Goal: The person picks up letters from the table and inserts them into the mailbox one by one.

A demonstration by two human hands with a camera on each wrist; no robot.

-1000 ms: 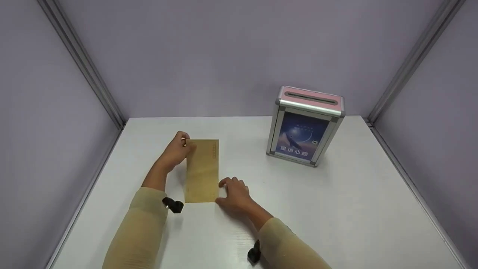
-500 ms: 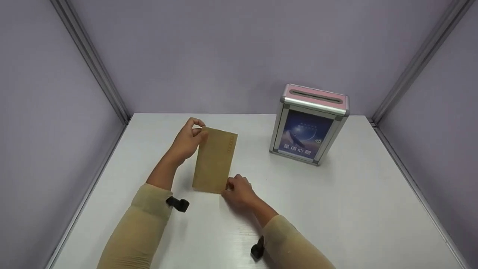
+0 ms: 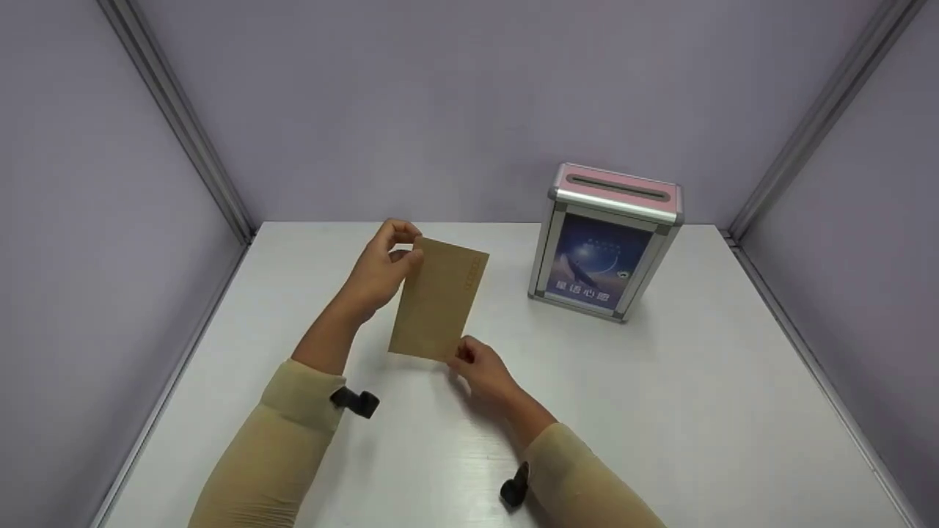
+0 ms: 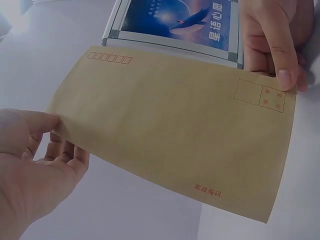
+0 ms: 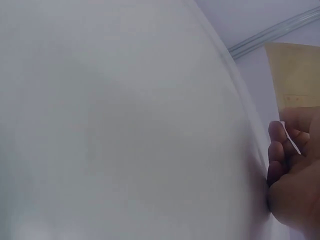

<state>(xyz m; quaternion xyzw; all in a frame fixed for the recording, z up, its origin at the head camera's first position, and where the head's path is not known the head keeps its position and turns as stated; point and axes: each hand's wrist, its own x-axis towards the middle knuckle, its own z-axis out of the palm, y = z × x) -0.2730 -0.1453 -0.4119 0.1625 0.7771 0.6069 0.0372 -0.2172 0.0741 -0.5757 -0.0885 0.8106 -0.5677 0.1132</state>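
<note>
A brown paper envelope (image 3: 440,301) with red printed boxes along its edges is held up at a tilt between both hands. My left hand (image 3: 383,268) pinches its upper left corner, thumb on the near face. At the lower right corner my right hand (image 3: 484,370) pinches it between thumb and fingers. The left wrist view shows the printed face of the envelope (image 4: 175,130) broadside, with the right thumb pressed on its far corner. In the right wrist view only one end of the envelope (image 5: 295,72) shows, above the right hand (image 5: 297,165).
A silver-framed box (image 3: 605,242) with a pink top, a slot in that top and a blue poster on its front stands at the back right of the white table (image 3: 704,411). Grey walls (image 3: 469,110) enclose the table at the back and sides.
The envelope has come up off the table, tilted, and moved right and away from me. My right hand, earlier spread at its edge, now pinches the corner. The box stays put.
</note>
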